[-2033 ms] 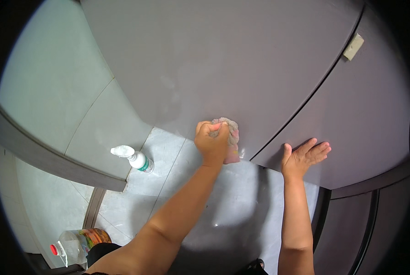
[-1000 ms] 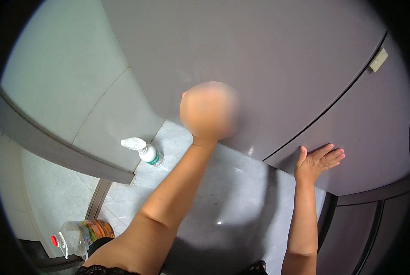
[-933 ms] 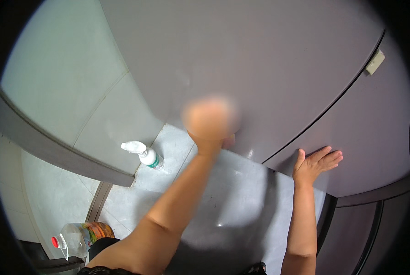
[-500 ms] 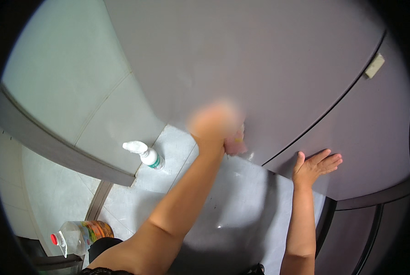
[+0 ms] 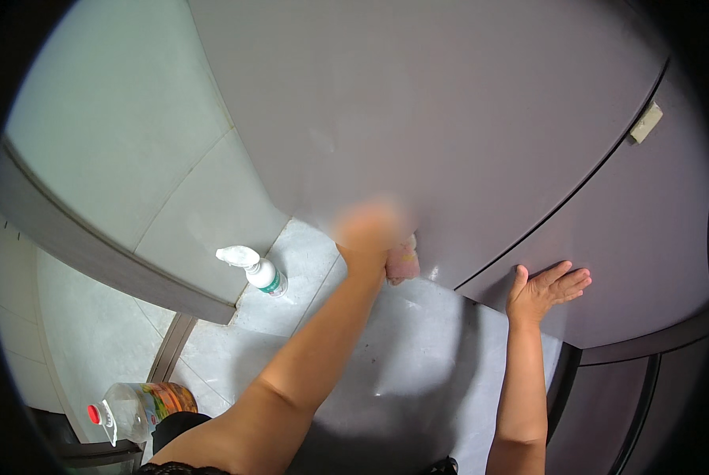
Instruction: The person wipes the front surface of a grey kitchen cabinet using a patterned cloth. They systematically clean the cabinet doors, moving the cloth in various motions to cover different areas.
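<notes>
My left hand [image 5: 370, 228] is at the lower edge of a large grey panel [image 5: 418, 119], its fingers blurred. A pink cloth [image 5: 404, 260] hangs out from under it on the right, held against the panel. To the right, my right hand [image 5: 541, 291] rests with spread fingers on a second grey panel [image 5: 640, 237], past a dark seam. Nothing is in that hand. Left of my left forearm, a white spray bottle [image 5: 261, 271] with a green band stands on the floor by the wall.
A big clear plastic jug [image 5: 129, 412] with a red cap and colourful label is at the lower left, beside a brown door sill [image 5: 171, 348]. A small cream block [image 5: 647, 123] sits on the right panel near the seam. Grey floor tiles [image 5: 394, 348] lie below my arms.
My left hand has moved a little down along the panel with the cloth. My right hand keeps its place on the right panel.
</notes>
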Action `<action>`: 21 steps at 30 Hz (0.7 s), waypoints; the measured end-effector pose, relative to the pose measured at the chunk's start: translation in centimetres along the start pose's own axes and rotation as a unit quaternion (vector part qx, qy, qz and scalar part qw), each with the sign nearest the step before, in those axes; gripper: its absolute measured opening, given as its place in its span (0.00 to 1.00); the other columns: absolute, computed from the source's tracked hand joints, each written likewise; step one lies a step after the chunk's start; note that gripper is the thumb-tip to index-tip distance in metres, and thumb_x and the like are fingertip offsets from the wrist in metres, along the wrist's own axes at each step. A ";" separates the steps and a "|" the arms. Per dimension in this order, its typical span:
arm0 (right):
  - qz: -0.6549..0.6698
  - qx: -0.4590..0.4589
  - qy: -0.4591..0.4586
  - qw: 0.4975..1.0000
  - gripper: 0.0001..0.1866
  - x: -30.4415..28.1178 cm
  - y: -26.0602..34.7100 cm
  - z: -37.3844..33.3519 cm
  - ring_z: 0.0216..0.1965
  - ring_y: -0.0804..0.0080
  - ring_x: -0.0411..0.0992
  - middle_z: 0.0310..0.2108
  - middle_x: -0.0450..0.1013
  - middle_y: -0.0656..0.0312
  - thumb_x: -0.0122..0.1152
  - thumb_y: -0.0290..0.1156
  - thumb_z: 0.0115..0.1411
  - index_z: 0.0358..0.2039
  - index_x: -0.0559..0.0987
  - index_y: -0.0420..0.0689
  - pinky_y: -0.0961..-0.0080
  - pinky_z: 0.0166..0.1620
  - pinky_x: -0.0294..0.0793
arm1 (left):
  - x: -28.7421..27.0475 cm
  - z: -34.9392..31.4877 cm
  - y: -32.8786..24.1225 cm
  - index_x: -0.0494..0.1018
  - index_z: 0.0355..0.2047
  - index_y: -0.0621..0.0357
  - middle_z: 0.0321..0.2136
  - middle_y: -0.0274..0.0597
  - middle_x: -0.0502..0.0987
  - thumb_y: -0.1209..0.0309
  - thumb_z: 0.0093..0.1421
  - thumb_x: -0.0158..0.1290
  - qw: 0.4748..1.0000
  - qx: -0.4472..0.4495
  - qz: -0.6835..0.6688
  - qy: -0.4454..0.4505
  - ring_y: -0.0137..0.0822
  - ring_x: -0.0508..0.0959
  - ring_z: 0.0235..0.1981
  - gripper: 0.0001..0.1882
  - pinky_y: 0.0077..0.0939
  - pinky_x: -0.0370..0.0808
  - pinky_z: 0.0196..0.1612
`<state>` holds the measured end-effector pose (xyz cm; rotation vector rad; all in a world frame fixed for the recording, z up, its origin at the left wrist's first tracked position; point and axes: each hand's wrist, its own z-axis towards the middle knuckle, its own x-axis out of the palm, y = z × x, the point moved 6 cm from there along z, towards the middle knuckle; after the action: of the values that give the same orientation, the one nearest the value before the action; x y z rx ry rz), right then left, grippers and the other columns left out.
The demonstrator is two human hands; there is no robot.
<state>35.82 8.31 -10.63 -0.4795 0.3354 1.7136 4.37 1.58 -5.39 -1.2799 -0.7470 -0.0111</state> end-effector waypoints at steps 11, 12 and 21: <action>0.002 0.007 0.006 1.000 0.48 0.0 0.1 0.2 0.70 0.42 0.14 0.70 0.14 0.47 0.33 0.66 0.65 0.70 0.28 0.50 0.33 0.64 0.21 | -3.0 3.1 5.1 0.72 0.35 0.57 0.28 0.37 0.75 0.72 0.56 0.57 0.983 0.101 0.005 -0.153 0.32 0.76 0.28 0.08 0.27 0.75 0.28; 0.000 0.002 0.005 1.000 0.48 0.0 0.3 0.1 0.70 0.42 0.14 0.70 0.14 0.47 0.33 0.66 0.65 0.70 0.28 0.49 0.33 0.64 0.21 | -2.9 3.2 5.0 0.73 0.35 0.57 0.28 0.36 0.76 0.71 0.57 0.56 0.985 0.101 0.030 -0.139 0.32 0.76 0.28 0.07 0.27 0.74 0.29; 0.004 0.002 0.010 1.000 0.49 0.1 0.3 -0.1 0.71 0.44 0.14 0.71 0.15 0.48 0.34 0.66 0.65 0.71 0.29 0.49 0.34 0.64 0.21 | -0.3 3.1 -2.3 0.75 0.36 0.57 0.30 0.33 0.78 0.68 0.61 0.52 0.769 0.272 0.573 -0.076 0.33 0.77 0.33 0.07 0.28 0.74 0.36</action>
<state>35.55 8.34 -10.77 -0.4930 0.3565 1.7156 1.71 3.40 -3.33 -0.9859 0.0326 1.2373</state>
